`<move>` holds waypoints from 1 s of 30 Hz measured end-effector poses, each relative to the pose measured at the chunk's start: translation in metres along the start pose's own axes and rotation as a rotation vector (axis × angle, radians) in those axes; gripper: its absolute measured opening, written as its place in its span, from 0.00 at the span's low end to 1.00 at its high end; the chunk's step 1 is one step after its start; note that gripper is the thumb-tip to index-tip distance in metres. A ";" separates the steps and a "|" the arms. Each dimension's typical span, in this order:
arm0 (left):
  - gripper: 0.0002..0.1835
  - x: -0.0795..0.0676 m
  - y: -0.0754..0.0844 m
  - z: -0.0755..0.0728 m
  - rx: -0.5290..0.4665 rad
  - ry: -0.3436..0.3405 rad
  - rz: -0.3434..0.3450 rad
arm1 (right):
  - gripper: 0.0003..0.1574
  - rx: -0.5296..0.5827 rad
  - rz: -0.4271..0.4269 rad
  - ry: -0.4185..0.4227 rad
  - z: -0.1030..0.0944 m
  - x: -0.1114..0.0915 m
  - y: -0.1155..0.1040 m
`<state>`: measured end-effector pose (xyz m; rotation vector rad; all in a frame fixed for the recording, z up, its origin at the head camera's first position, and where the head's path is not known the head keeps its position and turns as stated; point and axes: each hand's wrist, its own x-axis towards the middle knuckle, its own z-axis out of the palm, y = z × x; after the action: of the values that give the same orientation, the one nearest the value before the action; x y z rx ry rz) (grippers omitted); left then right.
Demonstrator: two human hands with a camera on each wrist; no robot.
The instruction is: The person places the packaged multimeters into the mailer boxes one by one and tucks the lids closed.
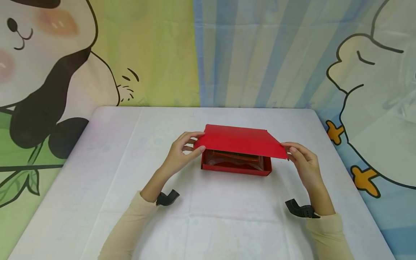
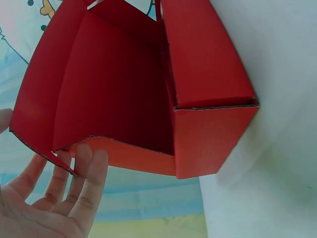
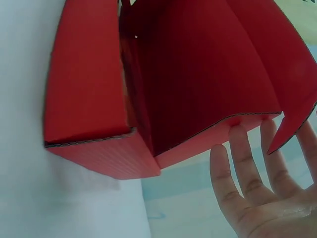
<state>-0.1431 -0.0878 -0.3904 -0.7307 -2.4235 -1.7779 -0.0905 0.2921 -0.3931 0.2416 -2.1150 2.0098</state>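
A red cardboard box (image 1: pixel 235 171) sits on the table with its hinged lid (image 1: pixel 238 140) raised partway. My left hand (image 1: pixel 178 153) holds the lid's left end, thumb at the front flap and fingers along the side flap (image 2: pixel 133 154). At the opposite end, my right hand (image 1: pixel 304 163) pinches the front right corner of the lid; its fingers touch the right side flap (image 3: pixel 198 144). Inside the box, partly shaded by the lid, lies a brownish item in clear plastic (image 1: pixel 234 159); its kind cannot be made out.
A white cloth covers the table (image 1: pixel 208 224). Behind it hangs a printed curtain (image 1: pixel 156 54) with cartoon animals. Black straps (image 1: pixel 167 198) are worn at both wrists, below beige sleeves (image 1: pixel 130 227).
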 end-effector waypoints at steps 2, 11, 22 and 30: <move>0.24 -0.003 -0.003 0.001 0.005 -0.014 0.010 | 0.16 -0.005 0.003 -0.002 0.000 -0.004 0.002; 0.28 -0.017 -0.012 0.002 0.006 -0.100 0.020 | 0.16 -0.045 0.016 -0.038 -0.005 -0.018 0.016; 0.28 -0.032 -0.027 0.005 0.084 -0.144 0.038 | 0.16 -0.100 0.080 -0.060 -0.006 -0.029 0.028; 0.25 -0.039 -0.034 0.010 0.220 -0.169 0.079 | 0.16 -0.144 0.103 -0.051 -0.003 -0.037 0.034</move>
<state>-0.1195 -0.0998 -0.4356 -0.9710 -2.6002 -1.4447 -0.0633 0.2957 -0.4356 0.1649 -2.3362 1.9124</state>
